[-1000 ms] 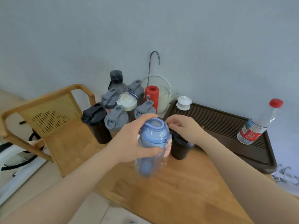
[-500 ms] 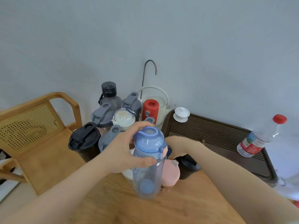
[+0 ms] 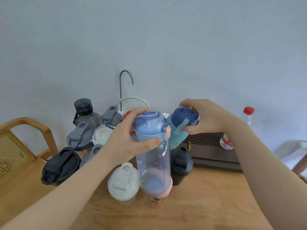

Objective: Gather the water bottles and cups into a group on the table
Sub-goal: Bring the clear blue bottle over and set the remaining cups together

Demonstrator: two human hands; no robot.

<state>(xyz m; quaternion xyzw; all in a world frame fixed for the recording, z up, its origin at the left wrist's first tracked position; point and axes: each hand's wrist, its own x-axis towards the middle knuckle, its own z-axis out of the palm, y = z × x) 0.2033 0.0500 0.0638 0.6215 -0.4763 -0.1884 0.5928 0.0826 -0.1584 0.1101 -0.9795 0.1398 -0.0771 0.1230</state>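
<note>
My left hand (image 3: 131,140) is wrapped tight around the neck of the clear blue bottle (image 3: 152,151), held upright above the wooden table (image 3: 199,205). My right hand (image 3: 206,117) clamps a teal cup (image 3: 180,128), tilted, just right of that bottle. Left of the bottle, lidded bottles and cups crowd together, a white-lidded cup (image 3: 123,183) nearest.

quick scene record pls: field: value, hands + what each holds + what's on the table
left hand: gripping clear blue bottle near its lid
right hand: holding teal bottle with dark blue cap, tilted
table: wooden
cluster: grey and black lidded bottles at left, white-lid cup in front
apart: red-cap plastic bottle, far right by dark tray
</note>
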